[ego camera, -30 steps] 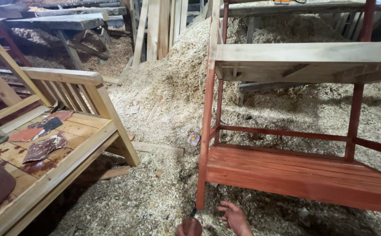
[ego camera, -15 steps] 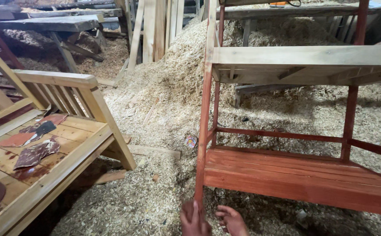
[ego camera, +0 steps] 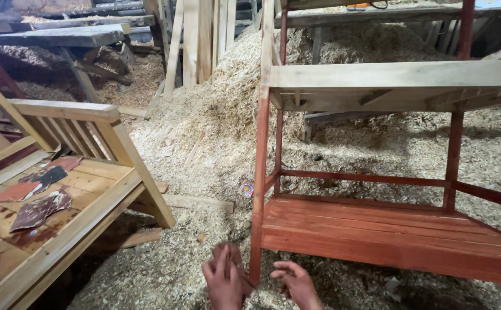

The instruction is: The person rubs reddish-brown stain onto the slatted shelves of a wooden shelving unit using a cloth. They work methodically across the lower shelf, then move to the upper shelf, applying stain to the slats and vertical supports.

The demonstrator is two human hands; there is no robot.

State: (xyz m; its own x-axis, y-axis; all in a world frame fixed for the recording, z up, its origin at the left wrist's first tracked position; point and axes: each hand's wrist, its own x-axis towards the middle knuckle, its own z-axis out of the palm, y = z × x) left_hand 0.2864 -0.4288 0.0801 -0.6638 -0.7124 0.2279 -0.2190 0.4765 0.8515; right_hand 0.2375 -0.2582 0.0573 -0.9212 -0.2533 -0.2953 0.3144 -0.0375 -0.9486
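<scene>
- Pale wooden bench frame (ego camera: 61,189) stands at left, worn sandpaper sheets (ego camera: 35,209) lying on its slats.
- Left hand (ego camera: 224,278) grips a small reddish-brown piece (ego camera: 232,252), possibly sandpaper, just beside the rack's front leg (ego camera: 257,189).
- Right hand (ego camera: 296,282) hangs loosely curled, empty, below the red-stained rack (ego camera: 388,229) on sawdust (ego camera: 204,132).

2 hands (ego camera: 227,281), 1 red shelf unit (ego camera: 388,229), 1 bench (ego camera: 61,189).
</scene>
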